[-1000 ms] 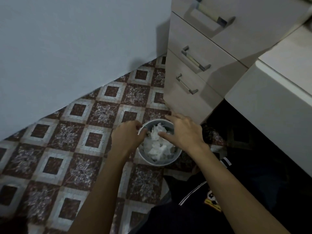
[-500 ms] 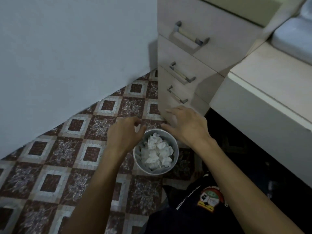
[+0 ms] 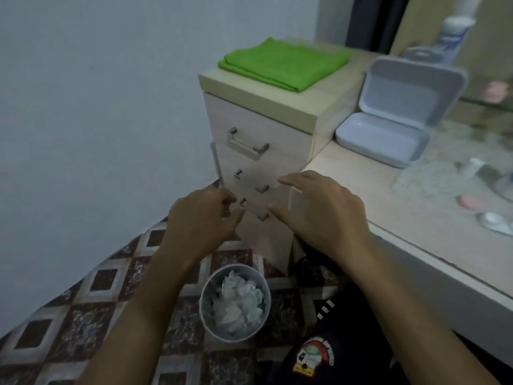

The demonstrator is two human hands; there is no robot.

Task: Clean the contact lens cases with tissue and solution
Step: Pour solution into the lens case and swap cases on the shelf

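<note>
Beside the pale drawer unit, whose top carries a folded green cloth, a beige bench runs rightward over a patterned tile floor, bearing an open grey box and, farther right of the unit, blurred contact lens cases, long axis not clear. Below the unit, a small bin holds crumpled tissue. Both hands hover empty before the drawers: left hand loosely curled, right hand spread; no writing is readable.

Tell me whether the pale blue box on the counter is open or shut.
Open. The pale blue box has its lid raised behind the base, hollow inside facing the camera. Its contents cannot be made out.
</note>
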